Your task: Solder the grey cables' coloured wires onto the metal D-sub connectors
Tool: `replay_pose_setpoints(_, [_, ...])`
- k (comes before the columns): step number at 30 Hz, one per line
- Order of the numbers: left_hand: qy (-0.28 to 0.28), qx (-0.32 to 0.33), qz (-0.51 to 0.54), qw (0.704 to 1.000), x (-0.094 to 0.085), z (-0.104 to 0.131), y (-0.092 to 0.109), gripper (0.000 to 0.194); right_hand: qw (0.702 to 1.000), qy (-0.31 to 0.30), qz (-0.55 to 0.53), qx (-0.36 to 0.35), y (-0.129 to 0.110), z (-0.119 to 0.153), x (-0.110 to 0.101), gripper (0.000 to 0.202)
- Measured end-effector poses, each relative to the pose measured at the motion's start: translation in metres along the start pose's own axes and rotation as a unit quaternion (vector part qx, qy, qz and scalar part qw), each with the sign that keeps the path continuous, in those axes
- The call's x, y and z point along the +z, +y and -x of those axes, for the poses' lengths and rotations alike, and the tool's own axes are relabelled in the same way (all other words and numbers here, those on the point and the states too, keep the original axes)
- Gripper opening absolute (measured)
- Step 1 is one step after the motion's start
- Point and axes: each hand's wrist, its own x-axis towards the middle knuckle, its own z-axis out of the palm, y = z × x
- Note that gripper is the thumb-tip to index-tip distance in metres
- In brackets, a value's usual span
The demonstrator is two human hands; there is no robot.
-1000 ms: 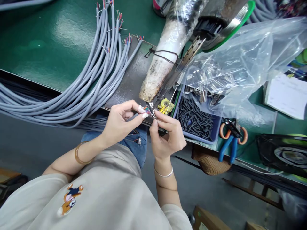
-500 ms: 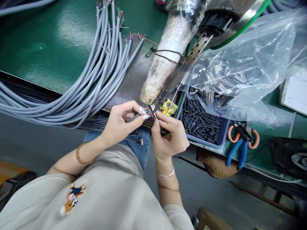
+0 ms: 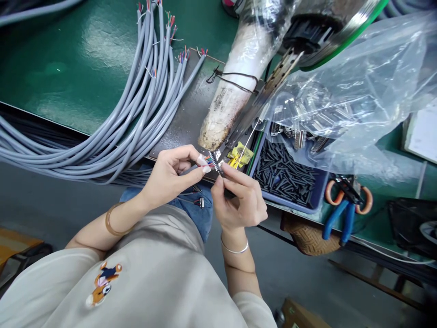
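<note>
My left hand point(image 3: 172, 173), with white wrap on its fingertips, is closed in a pinch on the thin coloured wires point(image 3: 209, 159) at the end of a grey cable. The wires meet a small multi-pin connector point(image 3: 215, 157), which lies at the work edge under a white-wrapped, scorched-tipped tool point(image 3: 218, 118). Close to that connector, my right hand point(image 3: 241, 196) has thumb and index drawn together. A tiny dark sliver shows at its fingertips, too small to name. Yellow stuff point(image 3: 243, 156) sits just beyond the right fingers.
Grey cables point(image 3: 136, 123) with stripped ends sweep across the left. At right, a blue tray point(image 3: 251, 173) holds short black tubes point(image 3: 287, 171); a plastic bag point(image 3: 368, 91) of metal connectors overlaps it. Blue-handled cutters point(image 3: 337, 221) lie by the edge. A wire spool point(image 3: 341, 36) stands behind.
My right thumb has moved slightly left and down from the connector, and the gap between thumb and index looks wider. My left hand stays nearly still on the wires.
</note>
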Motion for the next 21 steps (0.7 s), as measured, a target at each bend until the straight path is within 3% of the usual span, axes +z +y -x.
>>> replay_pose_setpoints(6, [-0.008,-0.009,-0.001,1.000,-0.001,0.005,-0.001,0.019,1.000,-0.011,0.012,0.000,-0.001,0.003,-0.005,0.023])
replay_pose_setpoints(13, [-0.005,0.057,0.023,0.998,0.000,0.011,-0.009,0.023,0.984,-0.027,-0.090,0.153,-0.005,-0.003,-0.007,0.017])
replay_pose_setpoints(21, [0.040,0.099,-0.074,0.992,0.003,0.007,-0.004,0.011,0.998,-0.028,-0.026,0.055,-0.005,-0.006,-0.007,0.018])
